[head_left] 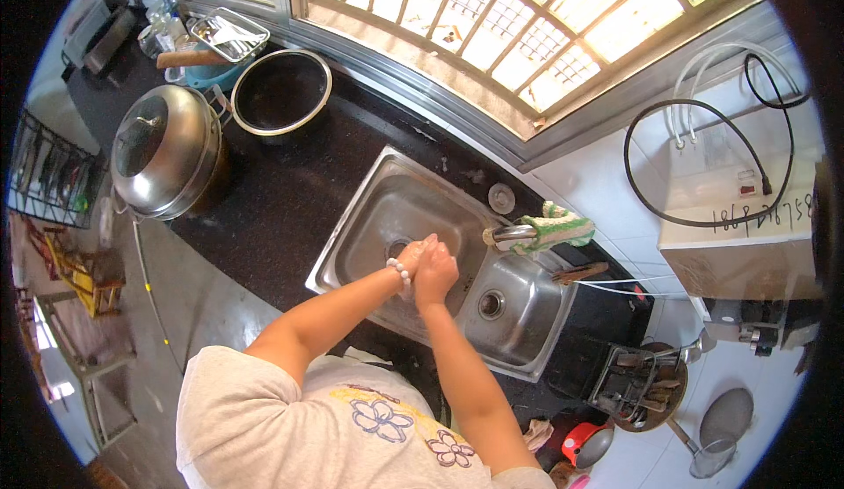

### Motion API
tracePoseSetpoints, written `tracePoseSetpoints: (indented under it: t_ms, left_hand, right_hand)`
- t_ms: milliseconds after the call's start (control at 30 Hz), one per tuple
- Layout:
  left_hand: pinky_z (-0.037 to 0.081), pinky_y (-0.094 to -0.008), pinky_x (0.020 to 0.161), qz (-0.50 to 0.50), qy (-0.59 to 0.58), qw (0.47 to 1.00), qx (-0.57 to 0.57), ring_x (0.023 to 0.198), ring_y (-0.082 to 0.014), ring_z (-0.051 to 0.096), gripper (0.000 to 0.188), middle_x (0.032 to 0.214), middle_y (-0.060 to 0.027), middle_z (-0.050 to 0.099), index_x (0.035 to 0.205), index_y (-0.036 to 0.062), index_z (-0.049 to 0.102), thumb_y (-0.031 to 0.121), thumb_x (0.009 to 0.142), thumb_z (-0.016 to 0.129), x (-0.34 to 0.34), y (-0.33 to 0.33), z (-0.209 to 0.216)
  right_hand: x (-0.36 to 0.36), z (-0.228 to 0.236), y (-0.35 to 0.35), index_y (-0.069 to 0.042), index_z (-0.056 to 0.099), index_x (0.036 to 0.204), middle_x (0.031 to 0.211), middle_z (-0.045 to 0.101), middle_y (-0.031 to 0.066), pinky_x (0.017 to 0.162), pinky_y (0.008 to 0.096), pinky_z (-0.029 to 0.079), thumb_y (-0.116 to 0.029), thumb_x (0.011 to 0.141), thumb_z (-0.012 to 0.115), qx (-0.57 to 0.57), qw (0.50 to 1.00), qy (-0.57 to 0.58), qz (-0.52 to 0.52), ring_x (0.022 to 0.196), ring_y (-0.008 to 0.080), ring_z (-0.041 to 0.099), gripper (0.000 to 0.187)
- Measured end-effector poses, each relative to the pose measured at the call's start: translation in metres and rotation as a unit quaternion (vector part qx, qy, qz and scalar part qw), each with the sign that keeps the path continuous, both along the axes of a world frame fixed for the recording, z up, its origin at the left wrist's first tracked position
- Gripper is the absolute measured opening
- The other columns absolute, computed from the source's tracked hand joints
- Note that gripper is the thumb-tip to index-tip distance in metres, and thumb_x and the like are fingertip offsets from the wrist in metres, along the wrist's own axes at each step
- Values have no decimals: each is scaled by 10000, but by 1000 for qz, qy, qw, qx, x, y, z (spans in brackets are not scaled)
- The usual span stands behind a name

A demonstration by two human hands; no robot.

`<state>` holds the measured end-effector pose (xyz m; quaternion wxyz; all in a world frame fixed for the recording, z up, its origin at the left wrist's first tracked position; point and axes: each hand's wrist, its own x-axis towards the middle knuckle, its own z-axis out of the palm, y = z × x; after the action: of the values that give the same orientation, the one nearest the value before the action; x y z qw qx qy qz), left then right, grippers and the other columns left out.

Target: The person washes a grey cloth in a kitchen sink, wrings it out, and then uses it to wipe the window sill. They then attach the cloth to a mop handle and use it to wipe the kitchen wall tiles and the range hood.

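Observation:
Over the large basin of the steel double sink, my two hands are pressed together. My left hand, with a white bead bracelet at the wrist, is closed against my right hand. The fingers of the right are curled like a fist. Whether anything lies between the palms is hidden. To the right of my hands a steel faucet sticks out over the sink, with a green and white cloth wrapped around it. A drain shows in the smaller basin.
A lidded steel pot and a black basin stand on the dark counter at the left. A round strainer lies behind the sink. Utensils fill a rack at the right, near a red and grey pan.

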<state>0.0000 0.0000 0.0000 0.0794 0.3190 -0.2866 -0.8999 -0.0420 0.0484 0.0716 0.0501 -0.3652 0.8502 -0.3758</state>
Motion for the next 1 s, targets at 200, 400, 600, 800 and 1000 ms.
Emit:
tracePoseSetpoints:
  t_ms: [200, 400, 600, 800, 1000]
  left_hand:
    - [419, -280, 643, -9, -43, 992, -120, 711, -153, 503, 410, 748, -24, 565, 899, 35, 603, 409, 920, 437, 4, -6, 41]
    - [455, -333, 755, -105, -72, 989, -73, 873, -165, 567, 504, 1015, -82, 617, 1131, 7, 563, 440, 922, 410, 20, -18, 53]
    - [440, -344, 847, -40, -164, 986, -10, 951, -226, 555, 546, 1063, -127, 587, 1122, 26, 550, 480, 915, 330, 27, -35, 59]
    - [402, -244, 666, -168, -38, 941, -292, 761, -101, 497, 385, 862, -14, 547, 996, 40, 570, 405, 897, 496, 43, -41, 68]
    - [386, -224, 617, 29, 3, 927, -373, 689, -67, 456, 320, 741, 18, 534, 983, 35, 583, 339, 910, 511, 53, -36, 71]
  right_hand:
    - [-13, 2, -1, -45, 549, 691, 662, 571, 194, 591, 461, 388, -258, 897, 454, -7, 999, 35, 5, 611, 385, 529, 311]
    - [-34, -13, 1, -16, 480, 660, 606, 504, 177, 569, 393, 389, -365, 907, 488, 37, 992, -87, -82, 565, 302, 474, 427]
    - [-46, -11, 18, -11, 519, 716, 734, 548, 199, 614, 401, 398, -424, 903, 465, -33, 971, -223, 83, 635, 322, 492, 456]
    - [-39, 14, 5, 11, 519, 720, 625, 462, 120, 551, 333, 361, -282, 893, 540, -55, 972, -214, 80, 575, 185, 403, 341]
    - [-26, 19, 2, -24, 538, 859, 718, 541, 74, 603, 315, 415, -238, 896, 544, -146, 978, -137, 52, 627, 167, 511, 217]
